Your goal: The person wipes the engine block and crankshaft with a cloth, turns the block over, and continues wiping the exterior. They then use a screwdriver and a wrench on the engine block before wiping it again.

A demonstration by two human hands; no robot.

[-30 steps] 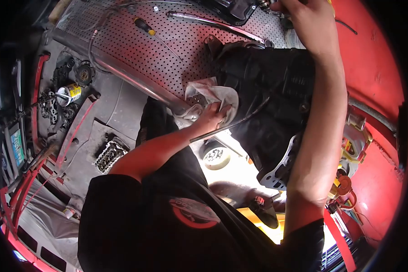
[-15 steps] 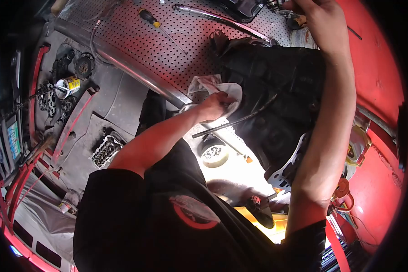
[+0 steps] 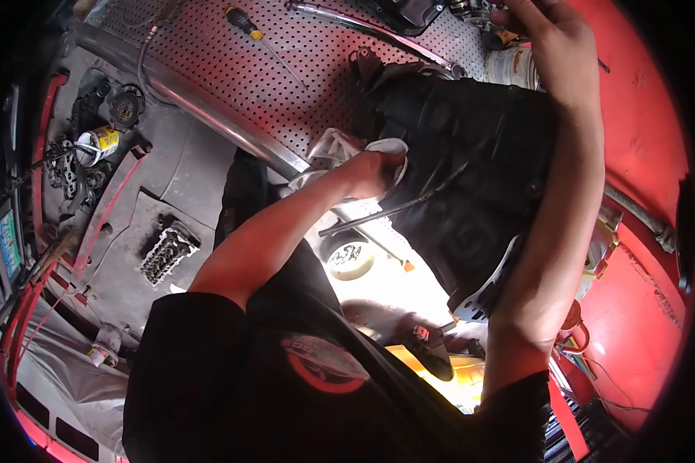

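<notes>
My left hand [image 3: 377, 174] is closed on a crumpled whitish cloth [image 3: 396, 148], beside a large black engine part [image 3: 471, 131]. A thin dark rod or hose [image 3: 394, 212] lies just below that hand. My right hand [image 3: 552, 38] is raised at the top right, with its fingers partly cut off by the frame's edge. The fingers that show are apart, with nothing visible between them. Nearest to them are small metal parts [image 3: 471, 11] and a tin can [image 3: 512, 68].
A screwdriver [image 3: 264, 46] and a shiny bar [image 3: 363, 29] lie on the perforated metal bench [image 3: 201, 58]. Below is a round container [image 3: 350, 258] in bright light. A cylinder-head-like part [image 3: 168, 253] rests on the floor, and a red surface [image 3: 641, 116] stands at the right.
The view has shifted, and most objects appear slightly further left. My left hand still grips the cloth and looks more turned over it. My right hand's fingers show a little more.
</notes>
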